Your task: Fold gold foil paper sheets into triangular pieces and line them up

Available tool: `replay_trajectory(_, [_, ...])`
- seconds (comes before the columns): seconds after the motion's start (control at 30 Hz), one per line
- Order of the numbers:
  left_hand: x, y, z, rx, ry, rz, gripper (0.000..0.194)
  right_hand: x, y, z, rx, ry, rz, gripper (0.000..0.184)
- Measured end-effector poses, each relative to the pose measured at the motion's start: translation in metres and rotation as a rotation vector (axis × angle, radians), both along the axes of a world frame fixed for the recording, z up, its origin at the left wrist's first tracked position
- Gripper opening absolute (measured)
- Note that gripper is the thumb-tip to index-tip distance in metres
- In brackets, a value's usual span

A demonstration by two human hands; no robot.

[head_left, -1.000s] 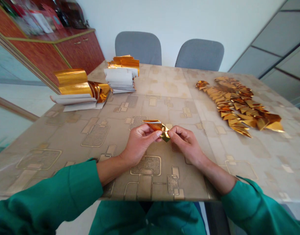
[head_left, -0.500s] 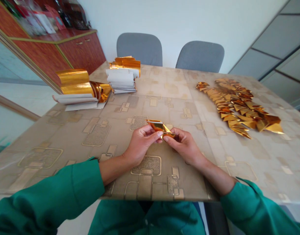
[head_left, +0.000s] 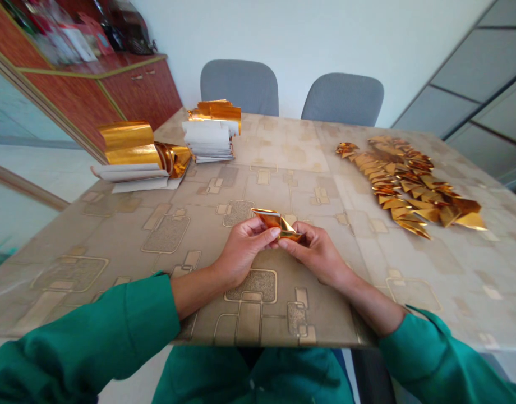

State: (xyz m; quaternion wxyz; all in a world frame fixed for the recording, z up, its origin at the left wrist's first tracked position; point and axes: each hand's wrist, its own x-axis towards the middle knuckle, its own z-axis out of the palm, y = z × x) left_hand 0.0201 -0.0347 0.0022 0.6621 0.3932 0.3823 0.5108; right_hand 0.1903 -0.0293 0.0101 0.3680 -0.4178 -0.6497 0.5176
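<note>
A small piece of folded gold foil paper is held between both hands above the near middle of the table. My left hand pinches its left part, thumb on the near side. My right hand grips the right end, which is folded over, with thumb and fingers pressed together. The two thumbs almost meet. Parts of the paper are hidden behind the fingers. To the right lies a large heap of folded gold pieces, set in overlapping rows.
At the far left of the table lie curled gold sheets with white backs. Beside them is a stack of white-backed gold paper. Two grey chairs stand behind the table, and a reddish cabinet at the back left.
The right end of the foil paper, pointing down a second ago, has been folded up. My right hand has shifted left, its thumb now close to the left thumb.
</note>
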Motion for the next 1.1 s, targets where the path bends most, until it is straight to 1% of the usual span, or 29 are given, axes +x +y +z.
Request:
replay_trajectory(0.1, [0.0,0.001,0.003,0.02,0.014,0.008,0.026,0.001,0.0,0.003,-0.049,0.002,0.043,0.04])
replay_trajectory(0.23, [0.0,0.001,0.004,0.045,0.06,0.021,0.031,0.0,-0.001,0.002,-0.021,-0.017,-0.008,0.047])
replay_trajectory(0.33, [-0.001,0.003,0.003,0.067,0.115,-0.006,0.035,0.0,0.001,-0.002,-0.03,0.008,-0.03,0.045])
replay_trajectory(0.4, [-0.003,0.005,0.002,0.134,0.163,0.032,0.036,0.001,0.001,-0.002,-0.078,0.045,-0.027,0.044])
replay_trajectory(0.47, [-0.007,0.008,0.003,0.283,0.263,0.143,0.035,0.001,0.002,-0.002,-0.141,0.087,-0.033,0.044])
replay_trajectory(0.53, [-0.011,0.01,0.004,0.515,0.462,0.256,0.027,0.001,0.002,0.001,-0.195,0.116,-0.054,0.045])
replay_trajectory(0.6, [-0.015,0.011,0.006,0.747,0.692,0.314,0.014,0.002,0.002,0.003,-0.223,0.128,-0.073,0.047])
replay_trajectory(0.67, [-0.018,0.011,0.008,0.911,0.845,0.316,0.004,0.002,0.001,0.004,-0.245,0.144,-0.076,0.048])
replay_trajectory(0.8, [-0.021,0.013,0.007,1.133,1.002,0.326,0.006,0.003,0.001,0.004,-0.276,0.19,-0.064,0.046])
replay_trajectory(0.87, [-0.023,0.015,0.007,1.252,1.077,0.292,0.009,0.003,0.001,0.002,-0.271,0.197,-0.06,0.045])
replay_trajectory(0.97, [-0.023,0.018,0.01,1.402,1.116,0.209,0.012,0.003,0.001,0.001,-0.282,0.192,-0.076,0.046])
replay_trajectory(1.1, [-0.022,0.019,0.012,1.506,1.093,0.214,0.014,0.003,0.001,0.002,-0.326,0.213,-0.098,0.047])
